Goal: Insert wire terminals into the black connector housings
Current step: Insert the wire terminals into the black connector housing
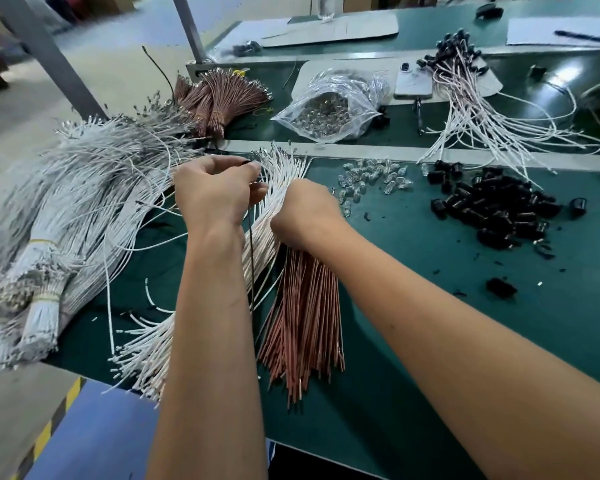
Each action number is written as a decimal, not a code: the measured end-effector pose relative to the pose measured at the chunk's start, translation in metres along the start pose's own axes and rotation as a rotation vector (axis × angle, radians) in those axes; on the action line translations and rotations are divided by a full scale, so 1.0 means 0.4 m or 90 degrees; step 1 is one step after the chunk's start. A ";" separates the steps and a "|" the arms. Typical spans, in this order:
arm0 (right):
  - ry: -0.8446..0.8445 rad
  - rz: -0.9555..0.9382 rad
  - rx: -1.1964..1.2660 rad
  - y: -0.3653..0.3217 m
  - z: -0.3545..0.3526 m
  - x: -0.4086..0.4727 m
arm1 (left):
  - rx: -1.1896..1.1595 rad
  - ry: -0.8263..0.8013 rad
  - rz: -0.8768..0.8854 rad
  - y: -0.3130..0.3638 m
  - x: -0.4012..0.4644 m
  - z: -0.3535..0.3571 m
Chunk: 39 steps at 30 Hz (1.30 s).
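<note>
The left hand [219,192] was raised over the green counter [413,306], its grip curled tight around a small dark piece at the fingertips, from which a thin dark wire [252,258] hung straight down past the wrist. Just right of it and slightly lower, the right hand [305,213] had its grip closed down into the loose white wires [281,168], which fanned away beyond both hands; what its fingers pinched could not be made out. Directly beneath the right grip lay a spread of brown wires [302,323], ends pointing toward the person. Well to the right of both hands sat the pile of black connector housings [492,209], with small clear bulbs [371,174] between that pile and the right hand. Far to the left lay big bundles of white wire [66,220].
</note>
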State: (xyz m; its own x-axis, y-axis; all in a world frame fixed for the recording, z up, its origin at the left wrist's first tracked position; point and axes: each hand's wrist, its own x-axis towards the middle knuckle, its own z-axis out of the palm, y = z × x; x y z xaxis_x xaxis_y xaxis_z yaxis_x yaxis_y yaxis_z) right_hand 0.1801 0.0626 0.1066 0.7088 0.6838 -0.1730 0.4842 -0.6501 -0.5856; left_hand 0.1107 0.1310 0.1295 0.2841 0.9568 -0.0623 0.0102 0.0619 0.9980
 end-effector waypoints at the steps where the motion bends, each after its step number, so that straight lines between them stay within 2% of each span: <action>1: 0.006 -0.008 -0.012 0.004 0.001 -0.005 | -0.001 0.000 0.001 -0.001 0.001 0.001; 5: 0.023 -0.066 -0.060 -0.012 0.012 -0.026 | 0.002 -0.001 0.000 -0.007 0.005 0.008; 8: -0.001 -0.048 -0.012 -0.027 0.024 -0.023 | -0.011 0.000 -0.007 -0.011 0.006 0.012; 12: -0.013 0.021 0.108 -0.002 0.022 -0.001 | -0.017 0.007 -0.006 -0.012 0.012 0.001; 16: -0.038 0.033 0.354 0.001 -0.035 0.018 | -0.017 -0.013 -0.012 -0.007 0.012 -0.008; 18: -0.005 -0.005 0.449 0.004 -0.094 0.016 | -0.014 -0.106 -0.032 0.002 0.000 -0.007; 22: 0.094 -0.093 0.573 0.048 -0.240 -0.013 | -0.016 -0.377 -0.067 0.029 -0.046 0.030; 27: 0.267 -0.122 0.593 0.204 -0.387 -0.036 | -0.157 -0.583 -0.139 0.029 -0.116 0.160; 29: 0.315 -0.100 0.588 0.282 -0.422 -0.044 | -0.186 -0.646 -0.183 0.017 -0.146 0.214; 34: 0.398 -0.026 0.607 0.450 -0.460 -0.052 | -0.082 -0.757 -0.240 -0.028 -0.225 0.334; 39: 0.456 0.024 0.576 0.567 -0.452 -0.058 | -0.107 -0.793 -0.299 -0.058 -0.276 0.407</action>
State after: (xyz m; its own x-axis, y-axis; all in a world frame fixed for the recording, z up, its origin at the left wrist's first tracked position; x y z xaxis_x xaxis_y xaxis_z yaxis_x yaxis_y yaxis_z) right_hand 0.3660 -0.1607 0.1209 0.9840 0.1352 0.1165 0.1165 0.0073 -0.9932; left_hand 0.2351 -0.0224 0.1146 0.9645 -0.0535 -0.2586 0.2560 0.4304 0.8656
